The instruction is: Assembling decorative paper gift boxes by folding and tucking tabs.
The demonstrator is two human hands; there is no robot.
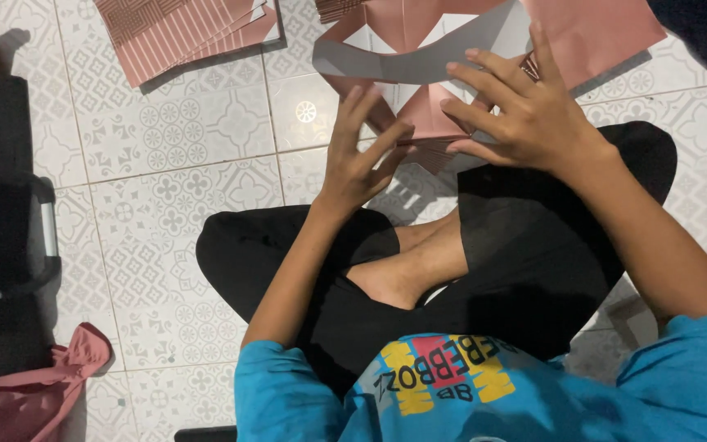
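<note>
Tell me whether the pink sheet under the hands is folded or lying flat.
Folded: the pink sheet shows angled creases and raised flaps, pressed by the right hand.

Both hands raised, left hand (pixel 359 155) and right hand (pixel 519 110) fingers spread.

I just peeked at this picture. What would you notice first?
First, the two hands in the middle, the left hand and right hand, folding a pink and grey paper sheet on the patterned tile floor. Next, the person's crossed legs in black trousers just below. At the top left lies a stack of pink striped sheets.
</note>
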